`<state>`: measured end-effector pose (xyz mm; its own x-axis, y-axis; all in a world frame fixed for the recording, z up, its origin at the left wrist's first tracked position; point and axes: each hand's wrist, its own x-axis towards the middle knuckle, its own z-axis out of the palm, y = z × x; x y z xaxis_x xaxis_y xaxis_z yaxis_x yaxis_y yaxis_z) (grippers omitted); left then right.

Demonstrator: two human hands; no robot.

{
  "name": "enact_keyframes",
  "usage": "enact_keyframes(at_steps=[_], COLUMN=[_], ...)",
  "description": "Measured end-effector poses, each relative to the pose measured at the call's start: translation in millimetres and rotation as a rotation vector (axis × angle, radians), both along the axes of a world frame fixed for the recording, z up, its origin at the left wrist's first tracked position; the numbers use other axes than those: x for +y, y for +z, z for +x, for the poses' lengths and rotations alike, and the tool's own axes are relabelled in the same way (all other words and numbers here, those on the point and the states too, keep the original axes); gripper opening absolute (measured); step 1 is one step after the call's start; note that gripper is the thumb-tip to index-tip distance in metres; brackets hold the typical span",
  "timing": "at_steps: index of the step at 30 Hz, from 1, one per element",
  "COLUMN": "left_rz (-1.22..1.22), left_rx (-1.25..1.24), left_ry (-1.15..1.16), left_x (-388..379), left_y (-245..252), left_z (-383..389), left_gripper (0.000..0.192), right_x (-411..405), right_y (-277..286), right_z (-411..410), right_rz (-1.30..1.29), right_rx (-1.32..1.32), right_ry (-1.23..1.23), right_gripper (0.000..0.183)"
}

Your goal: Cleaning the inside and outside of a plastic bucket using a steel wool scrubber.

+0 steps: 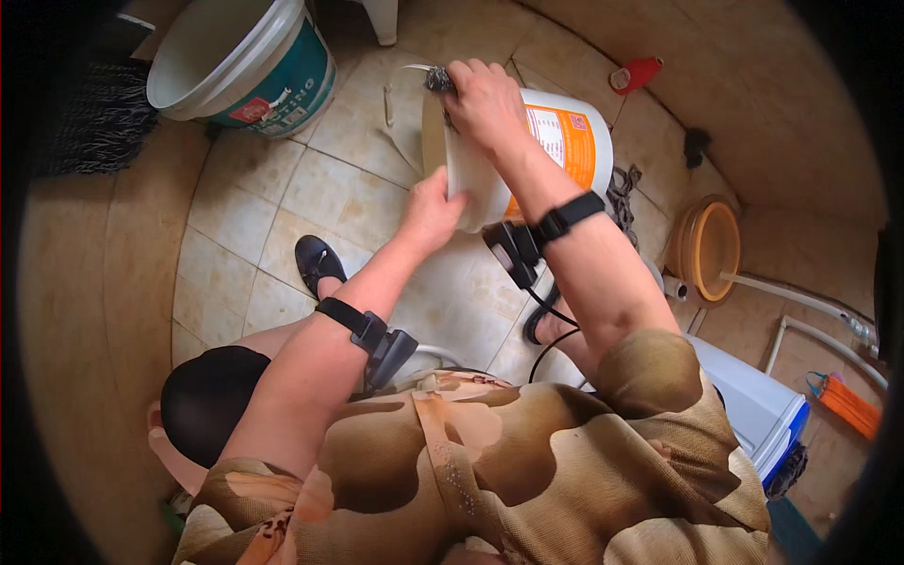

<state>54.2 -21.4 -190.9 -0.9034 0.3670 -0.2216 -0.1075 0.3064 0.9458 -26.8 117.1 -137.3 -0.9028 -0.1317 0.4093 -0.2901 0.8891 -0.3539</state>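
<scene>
A white plastic bucket (487,191) with an orange printed label lies tipped over, its mouth facing left. My left hand (434,215) grips the lower part of its rim, with the thumb on the outside. At the upper rim, my right hand (487,106) holds a dark metallic scouring pad (439,79), mostly covered by the fingers. The bucket's thin handle with a white grip (388,106) sticks out past the mouth. Little of the bucket's inside shows.
A larger white and teal bucket (282,92) stands at upper left, near a dark fringed mat (99,120). A red bottle (635,75) lies by the wall. To the right are dark rags (623,194), an orange-rimmed basin (717,247), pipes (784,293) and a white-and-blue container (748,395).
</scene>
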Motion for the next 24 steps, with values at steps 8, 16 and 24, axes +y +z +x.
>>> enact_keyframes(at_steps=[8,16,24], left_rz=[0.117,-0.003,-0.097], left_rx=[0.101,0.053,0.053], left_ry=[0.148,0.054,0.041], left_x=[-17,-11,-9], left_y=[-16,-3,2], left_z=[4,8,16], left_gripper=[0.024,0.024,0.022], right_x=[-29,-17,-15], right_y=[3,-9,-2], right_z=[68,1,30], right_rz=[0.044,0.032,0.058], right_rx=[-0.095,0.007,-0.063], right_ry=[0.114,-0.029,0.043], right_gripper=[0.019,0.015,0.015])
